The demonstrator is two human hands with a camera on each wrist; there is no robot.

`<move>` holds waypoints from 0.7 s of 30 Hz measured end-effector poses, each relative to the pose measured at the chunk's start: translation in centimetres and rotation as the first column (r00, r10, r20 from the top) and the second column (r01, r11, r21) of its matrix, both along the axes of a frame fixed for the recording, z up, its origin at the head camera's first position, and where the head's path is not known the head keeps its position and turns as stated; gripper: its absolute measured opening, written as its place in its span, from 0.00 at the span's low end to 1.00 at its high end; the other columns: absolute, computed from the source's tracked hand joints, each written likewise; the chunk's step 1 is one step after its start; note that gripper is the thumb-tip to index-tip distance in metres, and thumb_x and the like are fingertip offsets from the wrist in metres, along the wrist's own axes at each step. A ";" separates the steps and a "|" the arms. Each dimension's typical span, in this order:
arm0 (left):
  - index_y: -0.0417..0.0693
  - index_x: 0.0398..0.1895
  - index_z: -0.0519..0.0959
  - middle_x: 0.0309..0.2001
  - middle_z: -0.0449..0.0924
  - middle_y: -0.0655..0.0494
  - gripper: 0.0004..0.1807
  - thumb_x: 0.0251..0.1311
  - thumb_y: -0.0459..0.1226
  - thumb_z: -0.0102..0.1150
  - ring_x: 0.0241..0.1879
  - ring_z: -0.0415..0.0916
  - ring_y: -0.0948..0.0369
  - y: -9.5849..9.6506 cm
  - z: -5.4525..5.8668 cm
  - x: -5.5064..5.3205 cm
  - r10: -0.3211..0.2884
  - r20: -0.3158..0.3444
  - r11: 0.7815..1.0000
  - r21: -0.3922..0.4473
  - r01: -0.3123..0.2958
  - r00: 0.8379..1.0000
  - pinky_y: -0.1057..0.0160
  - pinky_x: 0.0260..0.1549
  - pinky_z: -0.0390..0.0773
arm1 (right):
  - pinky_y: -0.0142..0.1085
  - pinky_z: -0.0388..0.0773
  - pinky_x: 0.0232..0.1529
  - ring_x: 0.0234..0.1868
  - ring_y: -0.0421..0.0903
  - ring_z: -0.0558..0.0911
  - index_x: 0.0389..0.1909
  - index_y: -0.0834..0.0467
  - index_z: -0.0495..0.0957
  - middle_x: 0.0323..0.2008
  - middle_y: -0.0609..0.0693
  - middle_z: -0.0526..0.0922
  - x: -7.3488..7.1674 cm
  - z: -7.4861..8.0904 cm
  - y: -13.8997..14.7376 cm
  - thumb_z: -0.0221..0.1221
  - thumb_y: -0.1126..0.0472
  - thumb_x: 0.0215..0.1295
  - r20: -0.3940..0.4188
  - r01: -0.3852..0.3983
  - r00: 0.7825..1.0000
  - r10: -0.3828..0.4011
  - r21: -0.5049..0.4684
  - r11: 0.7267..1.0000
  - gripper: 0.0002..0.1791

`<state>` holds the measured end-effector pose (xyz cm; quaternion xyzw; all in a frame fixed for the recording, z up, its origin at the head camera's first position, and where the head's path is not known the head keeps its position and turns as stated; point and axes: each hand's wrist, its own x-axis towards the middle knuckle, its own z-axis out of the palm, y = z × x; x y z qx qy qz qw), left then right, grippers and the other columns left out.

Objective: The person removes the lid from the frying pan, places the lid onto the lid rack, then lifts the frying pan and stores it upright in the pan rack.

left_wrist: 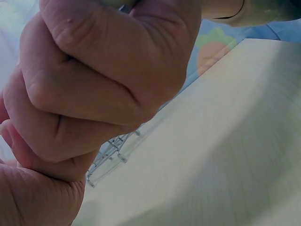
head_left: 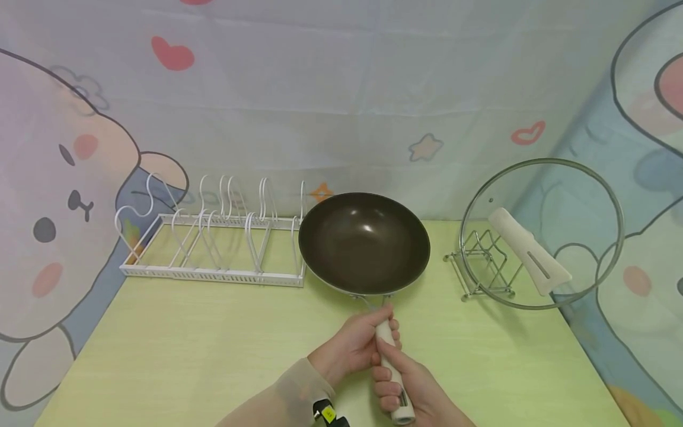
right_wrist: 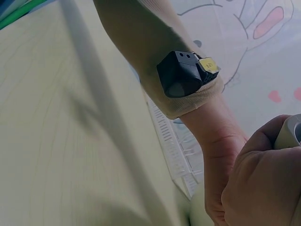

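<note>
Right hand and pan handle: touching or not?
Touching. The head view shows the right hand with its fingers curled round the pan handle, nearer its free end than the left hand.

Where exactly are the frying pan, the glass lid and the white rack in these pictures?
Frying pan [head_left: 364,243]: head view, middle of its dark inside.
Glass lid [head_left: 526,248]: head view, on its pale handle.
White rack [head_left: 213,274]: head view, on its front rail.
</note>
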<state>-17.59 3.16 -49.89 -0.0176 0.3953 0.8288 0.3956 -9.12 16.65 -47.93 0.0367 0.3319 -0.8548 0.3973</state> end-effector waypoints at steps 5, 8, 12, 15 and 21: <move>0.55 0.36 0.68 0.29 0.69 0.64 0.14 0.85 0.48 0.46 0.28 0.67 0.67 -0.1 -0.1 0.1 -0.007 0.003 1.000 0.010 0.007 1.000 0.73 0.32 0.72 | 0.21 0.69 0.20 0.18 0.29 0.68 0.39 0.50 0.72 0.24 0.36 0.67 0.1 0.0 -0.2 0.41 0.43 0.88 0.003 0.002 1.000 -0.002 0.001 1.000 0.21; 0.55 0.37 0.68 0.29 0.69 0.65 0.14 0.85 0.48 0.47 0.27 0.67 0.67 -0.2 -0.2 0.1 -0.011 0.006 1.000 0.011 0.011 1.000 0.73 0.31 0.72 | 0.21 0.68 0.20 0.18 0.29 0.67 0.38 0.50 0.72 0.24 0.36 0.65 0.1 0.0 -0.3 0.41 0.42 0.88 0.026 0.005 1.000 -0.005 0.004 1.000 0.21; 0.55 0.36 0.68 0.28 0.69 0.65 0.14 0.84 0.48 0.48 0.27 0.67 0.67 -0.3 -0.3 0.1 -0.007 0.004 1.000 0.010 0.007 1.000 0.73 0.31 0.72 | 0.21 0.67 0.20 0.18 0.29 0.67 0.38 0.49 0.72 0.23 0.36 0.65 0.1 -0.1 -0.4 0.41 0.41 0.88 0.031 0.004 1.000 -0.005 0.010 1.000 0.22; 0.55 0.35 0.69 0.28 0.69 0.64 0.14 0.84 0.48 0.48 0.27 0.67 0.67 -0.2 -0.4 0.0 -0.001 0.003 1.000 0.016 0.001 1.000 0.73 0.31 0.72 | 0.21 0.68 0.20 0.18 0.29 0.66 0.38 0.49 0.72 0.23 0.36 0.67 0.1 -0.2 -0.4 0.39 0.40 0.88 0.006 -0.002 1.000 0.002 0.014 1.000 0.22; 0.54 0.36 0.69 0.28 0.69 0.64 0.14 0.85 0.47 0.47 0.27 0.67 0.67 -0.3 -0.4 0.1 0.000 0.000 1.000 0.014 0.000 1.000 0.73 0.30 0.72 | 0.21 0.69 0.20 0.18 0.29 0.67 0.37 0.49 0.72 0.23 0.36 0.66 0.1 -0.5 -0.4 0.38 0.40 0.88 0.012 -0.011 1.000 0.011 -0.011 1.000 0.24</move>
